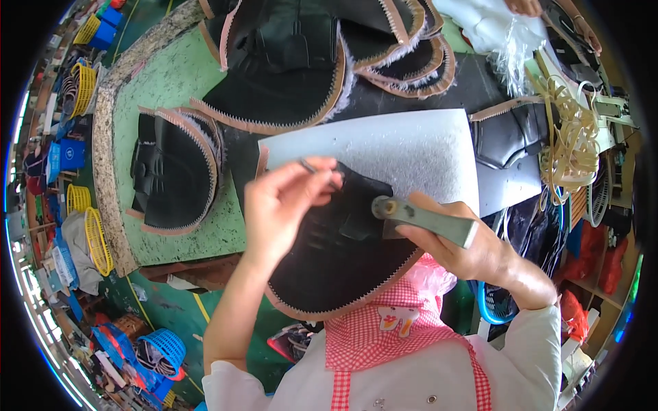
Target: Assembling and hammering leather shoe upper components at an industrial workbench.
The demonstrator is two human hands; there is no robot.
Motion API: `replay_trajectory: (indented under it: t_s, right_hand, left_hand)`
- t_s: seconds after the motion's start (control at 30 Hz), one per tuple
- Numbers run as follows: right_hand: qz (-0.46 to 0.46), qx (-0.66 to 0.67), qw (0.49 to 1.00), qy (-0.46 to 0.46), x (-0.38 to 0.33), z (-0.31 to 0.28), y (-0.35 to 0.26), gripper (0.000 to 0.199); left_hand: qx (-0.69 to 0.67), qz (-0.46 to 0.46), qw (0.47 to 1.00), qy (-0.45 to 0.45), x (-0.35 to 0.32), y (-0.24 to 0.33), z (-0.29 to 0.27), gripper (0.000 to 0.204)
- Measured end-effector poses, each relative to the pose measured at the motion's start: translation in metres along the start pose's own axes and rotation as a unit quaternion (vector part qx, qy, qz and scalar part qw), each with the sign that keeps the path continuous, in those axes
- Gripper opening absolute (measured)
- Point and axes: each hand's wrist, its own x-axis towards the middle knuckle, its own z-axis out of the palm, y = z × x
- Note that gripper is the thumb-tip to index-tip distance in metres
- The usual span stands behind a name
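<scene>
My left hand (pixel 277 198) pinches a small, thin dark rod (pixel 308 165) above the upper edge of a black leather piece (pixel 336 277). That piece has a curved, zigzag-cut tan border and hangs over the near side of the bench, in front of my apron. My right hand (pixel 473 240) is closed round a grey metal tool (pixel 439 225) with a flat bar and a rounded end bearing a brass-coloured centre. The tool's rounded end lies over the right side of the black piece. My right fingers partly hide the tool's underside.
A pale, scuffed board (pixel 432 151) lies beyond my hands on the green bench (pixel 185 250). More black pieces with tan edges are stacked at the left (pixel 175 171) and far side (pixel 281 96). Yellowish straps (pixel 572 137) hang at right. Another person's hand (pixel 588 35) is at top right.
</scene>
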Motion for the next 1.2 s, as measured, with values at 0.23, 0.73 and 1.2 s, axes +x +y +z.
replay_trajectory:
  t_s: [0.23, 0.73, 1.2]
  right_hand:
    - [0.038, 0.055, 0.998, 0.007, -0.005, 0.006, 0.008, 0.016]
    - [-0.104, 0.047, 0.993, 0.042, 0.000, -0.028, -0.034, 0.014]
    - [-0.096, -0.030, 0.993, 0.061, 0.005, -0.024, -0.048, 0.018]
  left_hand:
    - [0.004, 0.000, 0.999, -0.050, -0.005, -0.006, 0.009, 0.018]
    - [0.269, 0.232, 0.935, 0.004, -0.017, -0.019, 0.020, 0.020]
    - [0.342, 0.330, 0.880, -0.011, -0.018, -0.045, 0.010, 0.013]
